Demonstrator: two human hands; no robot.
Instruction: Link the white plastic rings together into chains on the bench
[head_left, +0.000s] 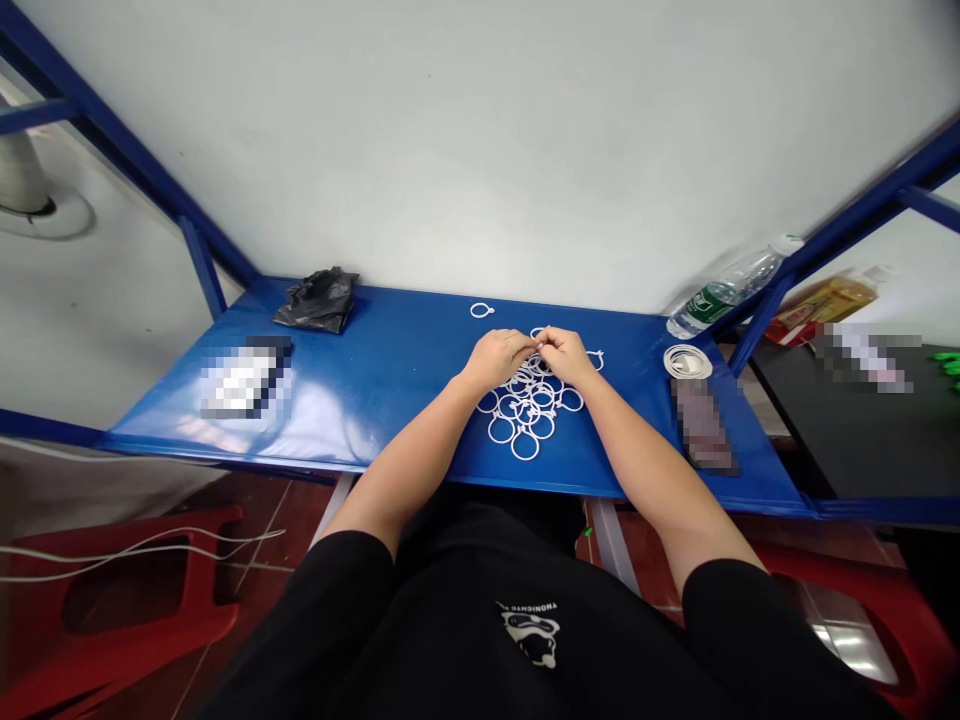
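A loose pile of white plastic rings (525,445), several with a small knob or eyelet, lies on the blue tabletop. Over the far part of this pile, my left hand (495,357) and my right hand (566,357) meet fingertip to fingertip. Both are closed in a pinch around what appears to be one white ring (538,331), part of which shows just beyond the fingers. My fingers hide most of it. One single white ring (480,311) lies apart, farther back near the wall.
A crumpled black plastic bag (321,300) sits at the back left of the blue table (360,370). To the right are a tilted water bottle (724,290), a coiled white strip (688,363) and a blurred dark object (703,425). Blue frame bars flank the table.
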